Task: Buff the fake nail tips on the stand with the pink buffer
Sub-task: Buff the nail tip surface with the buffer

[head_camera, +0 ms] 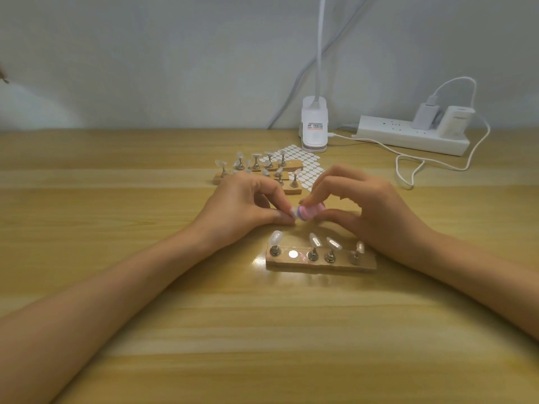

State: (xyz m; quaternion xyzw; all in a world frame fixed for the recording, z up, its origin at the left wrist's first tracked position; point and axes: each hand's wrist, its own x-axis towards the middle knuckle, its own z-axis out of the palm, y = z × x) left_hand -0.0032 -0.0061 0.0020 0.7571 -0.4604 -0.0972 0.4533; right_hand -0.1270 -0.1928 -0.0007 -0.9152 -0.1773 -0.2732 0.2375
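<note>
Above wooden stand (320,262): left hand (242,208) pinches glossy nail tip (292,211), right hand (370,208) pinches pink buffer (310,212).

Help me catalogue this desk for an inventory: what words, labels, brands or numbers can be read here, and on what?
Nothing here reads clearly.
Label on the clip lamp base: red and dark print, too blurred to read.
Side of the white block on the power strip: faint grey lettering, too small to read.
No writing visible on the wooden nail stand or the pink buffer.
</note>
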